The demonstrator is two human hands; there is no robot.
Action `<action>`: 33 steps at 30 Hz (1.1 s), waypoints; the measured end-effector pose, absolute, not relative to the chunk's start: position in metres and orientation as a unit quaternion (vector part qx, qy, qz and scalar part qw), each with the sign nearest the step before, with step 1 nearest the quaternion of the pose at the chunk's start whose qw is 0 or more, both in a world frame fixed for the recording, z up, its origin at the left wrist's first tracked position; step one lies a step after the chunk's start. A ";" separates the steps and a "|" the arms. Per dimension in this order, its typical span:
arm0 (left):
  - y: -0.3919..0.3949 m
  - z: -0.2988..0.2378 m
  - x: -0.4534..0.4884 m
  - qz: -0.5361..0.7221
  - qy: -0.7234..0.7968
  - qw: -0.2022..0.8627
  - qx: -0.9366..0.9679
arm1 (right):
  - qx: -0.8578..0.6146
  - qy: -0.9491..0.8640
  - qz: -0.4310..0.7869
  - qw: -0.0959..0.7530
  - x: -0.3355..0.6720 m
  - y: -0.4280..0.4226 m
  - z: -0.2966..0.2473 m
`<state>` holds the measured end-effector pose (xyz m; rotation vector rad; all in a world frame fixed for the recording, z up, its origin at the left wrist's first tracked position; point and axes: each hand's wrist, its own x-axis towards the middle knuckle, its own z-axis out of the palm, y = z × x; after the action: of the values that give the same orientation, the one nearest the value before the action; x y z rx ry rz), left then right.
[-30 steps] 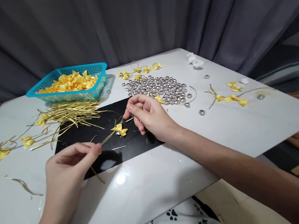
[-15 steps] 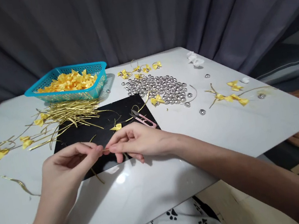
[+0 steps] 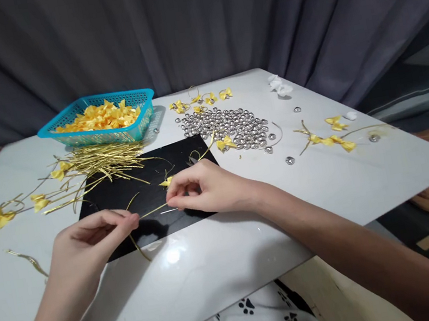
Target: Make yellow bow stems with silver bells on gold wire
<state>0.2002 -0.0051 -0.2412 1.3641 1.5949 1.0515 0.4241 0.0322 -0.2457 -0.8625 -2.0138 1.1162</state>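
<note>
A thin gold cord (image 3: 153, 211) stretches between my two hands above a black sheet (image 3: 181, 149). My left hand (image 3: 84, 247) pinches one end between thumb and forefinger. The other end is in the closed fingers of my right hand (image 3: 213, 187). A thin silvery sliver, perhaps a needle, shows just below my right fingertips; I cannot tell whether they hold it. Behind my right hand, a yellow ribbon bow (image 3: 166, 182) and the thread snips (image 3: 193, 160) are mostly hidden. A loose gold cord piece (image 3: 140, 248) lies beside my left fingertips.
A blue basket (image 3: 99, 130) of yellow bows stands at the back left, with a pile of gold cords (image 3: 110, 158) before it. Silver beads (image 3: 229, 127) lie scattered at the centre back. Bows on cords (image 3: 331, 140) lie at right, and crumpled white tissue (image 3: 280, 85) behind.
My hands have drawn apart, the right one moving right and slightly up, the left one slightly left. More of the gold cord shows between them, and the snips are now mostly covered.
</note>
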 end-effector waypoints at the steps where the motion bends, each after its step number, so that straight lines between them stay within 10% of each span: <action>1: -0.005 -0.241 0.198 0.418 0.630 0.384 0.529 | -0.329 -0.776 0.414 0.343 0.424 0.032 -0.246; 33: 0.005 -0.230 0.229 0.404 0.557 0.479 0.545 | -0.251 -0.857 0.236 0.383 0.423 0.028 -0.244</action>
<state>0.2286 0.0052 -0.2296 1.3316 1.3588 0.9868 0.4234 0.0283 -0.2435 -0.6403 -2.1847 0.6018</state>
